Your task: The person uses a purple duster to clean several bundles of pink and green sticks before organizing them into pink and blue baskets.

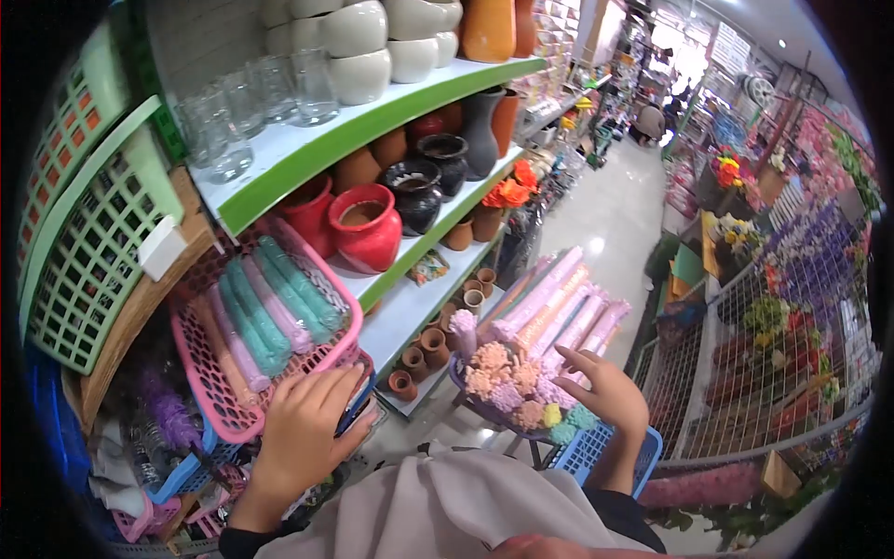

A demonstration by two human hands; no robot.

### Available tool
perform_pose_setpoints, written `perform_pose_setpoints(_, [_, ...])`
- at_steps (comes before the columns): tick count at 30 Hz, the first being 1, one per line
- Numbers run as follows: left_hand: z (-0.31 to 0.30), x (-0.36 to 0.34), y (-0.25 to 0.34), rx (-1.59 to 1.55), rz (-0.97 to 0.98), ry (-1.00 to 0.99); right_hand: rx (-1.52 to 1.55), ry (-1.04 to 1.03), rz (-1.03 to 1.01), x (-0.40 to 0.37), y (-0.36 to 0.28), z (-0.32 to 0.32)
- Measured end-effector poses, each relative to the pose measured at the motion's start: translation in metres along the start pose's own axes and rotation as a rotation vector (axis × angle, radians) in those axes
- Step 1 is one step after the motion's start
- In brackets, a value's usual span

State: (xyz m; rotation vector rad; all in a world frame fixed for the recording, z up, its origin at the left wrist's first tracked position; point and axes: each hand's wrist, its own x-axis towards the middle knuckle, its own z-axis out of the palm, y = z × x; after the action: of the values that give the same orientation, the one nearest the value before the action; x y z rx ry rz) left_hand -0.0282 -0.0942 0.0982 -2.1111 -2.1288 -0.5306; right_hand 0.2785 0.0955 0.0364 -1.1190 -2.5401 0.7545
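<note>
My left hand (312,419) is beside the front corner of a pink basket (244,430). Its fingers and thumb close round a dark-edged object (361,396), mostly hidden by the hand, whose kind I cannot tell. In the pink basket lie wrapped rolls in teal (253,317), lilac and peach. On the right, my right hand (607,399) has its fingers apart over a purple basket (458,374). That basket holds long pink and lilac wrapped bundles (549,293), with frilly peach ends (494,368) and small yellow and mint ones facing me.
Shelves ahead carry glass jars (317,88), white pots (358,74), red vases (365,228), black vases (413,196) and small clay pots (433,347). Green crates (98,242) lean at left. A blue basket (645,461) sits below my right hand. Wire mesh (736,373) borders the aisle (596,210); a person (649,121) crouches far off.
</note>
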Motion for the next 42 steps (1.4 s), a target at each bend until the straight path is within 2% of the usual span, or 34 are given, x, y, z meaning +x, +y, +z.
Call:
perform_pose_setpoints(2, [0.008, 0.004, 0.008, -0.117, -0.055, -0.053, 0.066, 0.019, 0.041, -0.002, 0.012, 0.01])
perform_pose_setpoints(6, [0.048, 0.021, 0.02, -0.227, 0.058, -0.112, 0.023, 0.033, 0.201, -0.009, 0.023, 0.03])
perform_pose_setpoints(8, [0.069, 0.033, 0.029, -0.266, 0.119, -0.128, 0.024, 0.027, 0.146, -0.014, 0.038, 0.044])
perform_pose_setpoints(10, [0.092, 0.042, 0.04, -0.369, 0.13, -0.22, 0.034, 0.006, 0.181, -0.019, 0.046, 0.055])
perform_pose_setpoints(12, [0.114, 0.051, 0.047, -0.398, 0.169, -0.217, 0.037, -0.019, 0.213, -0.023, 0.051, 0.063])
perform_pose_setpoints(18, [0.168, 0.06, 0.056, -0.469, 0.073, -0.225, -0.019, -0.066, 0.188, -0.022, 0.065, 0.079])
perform_pose_setpoints(20, [0.189, 0.065, 0.049, -0.392, 0.071, -0.181, -0.003, -0.046, 0.159, -0.018, 0.066, 0.086])
perform_pose_setpoints(23, [0.227, 0.079, 0.025, -0.433, -0.007, -0.154, 0.094, 0.126, -0.027, -0.001, 0.065, 0.105])
perform_pose_setpoints(24, [0.241, 0.083, 0.017, -0.417, -0.056, -0.09, 0.097, 0.128, -0.038, 0.006, 0.065, 0.116])
perform_pose_setpoints(26, [0.279, 0.088, -0.001, -0.403, -0.115, -0.016, 0.036, 0.277, -0.173, 0.02, 0.062, 0.14])
perform_pose_setpoints(28, [0.325, 0.094, -0.022, -0.668, -0.348, -0.007, 0.025, 0.259, -0.181, 0.03, 0.051, 0.156])
perform_pose_setpoints(29, [0.346, 0.097, -0.031, -0.848, -0.454, -0.07, -0.024, 0.289, -0.204, 0.034, 0.046, 0.162])
perform_pose_setpoints(30, [0.36, 0.099, -0.035, -0.848, -0.456, -0.067, -0.074, 0.32, -0.227, 0.037, 0.043, 0.167])
perform_pose_setpoints(32, [0.381, 0.103, -0.038, -1.093, -0.497, -0.138, -0.172, 0.294, -0.23, 0.036, 0.047, 0.18])
perform_pose_setpoints(34, [0.403, 0.106, -0.04, -1.174, -0.51, -0.06, -0.287, 0.28, -0.215, 0.036, 0.048, 0.184])
perform_pose_setpoints(37, [0.409, 0.109, -0.04, -1.214, -0.514, -0.085, -0.257, 0.261, -0.205, 0.035, 0.049, 0.182])
perform_pose_setpoints(39, [0.404, 0.108, -0.034, -1.181, -0.493, 0.013, -0.272, 0.26, -0.208, 0.034, 0.049, 0.182])
perform_pose_setpoints(42, [0.387, 0.106, -0.028, -1.139, -0.508, 0.019, -0.284, 0.268, -0.212, 0.032, 0.049, 0.181])
